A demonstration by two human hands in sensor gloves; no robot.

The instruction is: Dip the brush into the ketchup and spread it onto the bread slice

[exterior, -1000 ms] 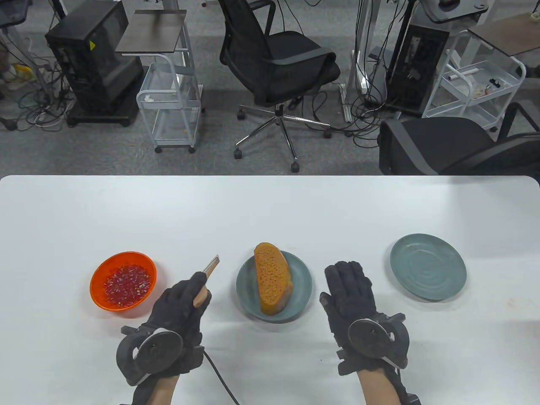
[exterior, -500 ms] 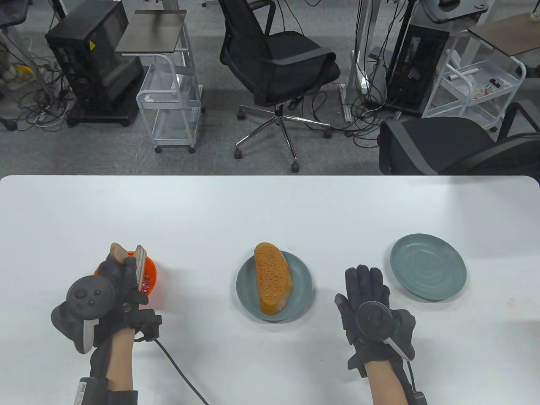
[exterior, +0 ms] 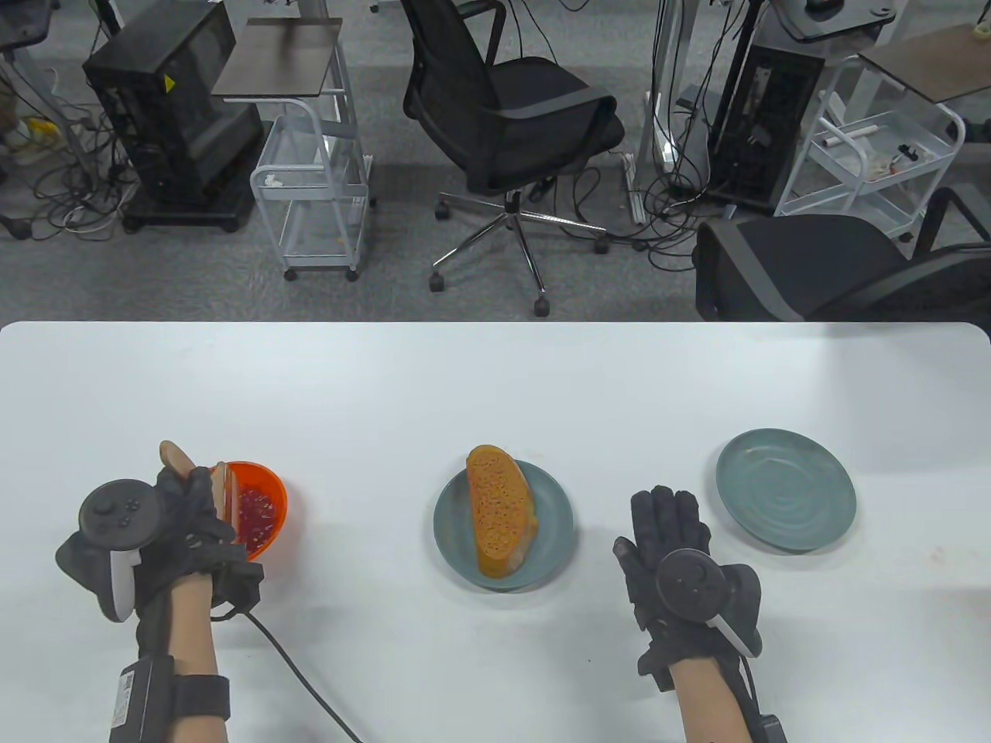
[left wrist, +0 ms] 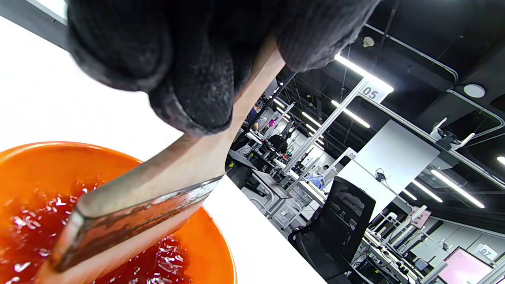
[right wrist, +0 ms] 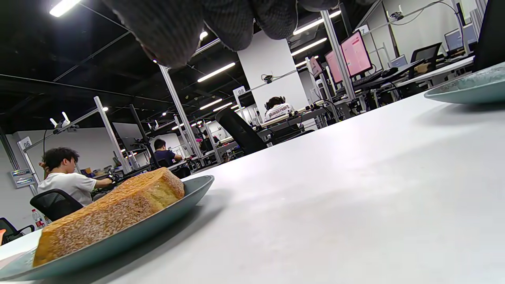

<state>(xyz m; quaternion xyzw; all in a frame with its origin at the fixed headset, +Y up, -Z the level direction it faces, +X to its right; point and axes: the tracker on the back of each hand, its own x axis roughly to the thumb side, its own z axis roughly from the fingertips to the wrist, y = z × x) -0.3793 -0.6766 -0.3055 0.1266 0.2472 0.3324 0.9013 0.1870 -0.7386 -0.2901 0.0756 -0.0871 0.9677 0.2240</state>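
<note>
My left hand [exterior: 190,515] grips the wooden-handled brush [exterior: 226,499] and holds its head down in the ketchup inside the orange bowl [exterior: 272,484] at the table's left. In the left wrist view the brush [left wrist: 130,213] slants into the red ketchup [left wrist: 23,232], with the orange bowl's rim [left wrist: 221,244] at its right. The bread slice [exterior: 499,507] lies on a grey-green plate [exterior: 557,511] at the middle; both also show in the right wrist view, the bread slice [right wrist: 110,215] on the plate [right wrist: 189,193]. My right hand [exterior: 666,534] rests flat and empty on the table right of that plate.
A second, empty grey-green plate [exterior: 786,487] sits at the right; its rim shows in the right wrist view [right wrist: 465,88]. A black cable [exterior: 302,681] trails from my left wrist over the white table [exterior: 495,387]. Office chairs and carts stand beyond the far edge.
My left hand swung the brush left from beside the bread to over the bowl, then lowered its head into the ketchup. My right hand slid a little right, then stayed still.
</note>
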